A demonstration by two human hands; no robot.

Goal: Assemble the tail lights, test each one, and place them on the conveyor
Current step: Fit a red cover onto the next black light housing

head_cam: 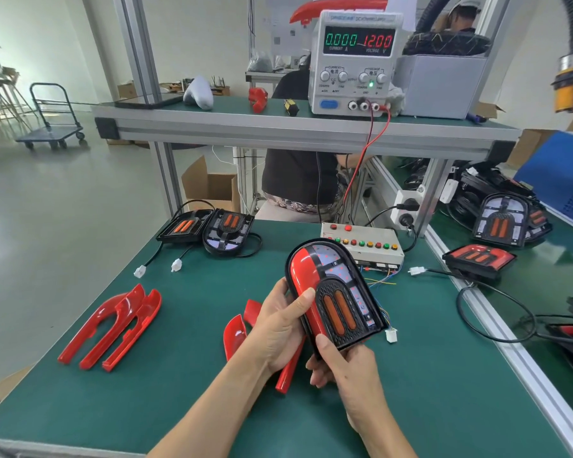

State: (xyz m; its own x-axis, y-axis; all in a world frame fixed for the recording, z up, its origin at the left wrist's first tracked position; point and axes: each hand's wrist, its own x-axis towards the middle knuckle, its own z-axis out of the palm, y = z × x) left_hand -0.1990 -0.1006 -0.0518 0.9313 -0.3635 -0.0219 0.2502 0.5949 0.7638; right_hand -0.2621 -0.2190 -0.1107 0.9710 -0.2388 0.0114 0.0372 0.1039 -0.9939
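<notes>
Head view: both hands hold one tail light (336,292) above the green table (179,391), a little toward 4 o'clock from the middle of the picture. The left hand (278,328) wraps its fingers round the light's left edge, its thumb lying on the red cover that sits over the left half. The right hand (348,371) grasps the bottom end, thumb pressed on the black rim. A white plug (391,335) on thin wires hangs from the light's lower right corner.

Under the hands, toward 7 o'clock from the light, lie loose red covers (242,328). Well apart at 9 o'clock sits a stack of red U-shaped covers (113,325). At 10 o'clock, near the table's far edge, two uncovered lights (209,228) lie side by side, touching, their white plugs resting on the table in front of them.

At 12 o'clock, just beyond the held light, is a test box (361,242) with a row of coloured buttons. Above it, on the shelf, a power supply (354,61) reads 0.000 and 12.00. At 3 o'clock, past the metal rail, the belt (559,259) carries more lights (497,223).
</notes>
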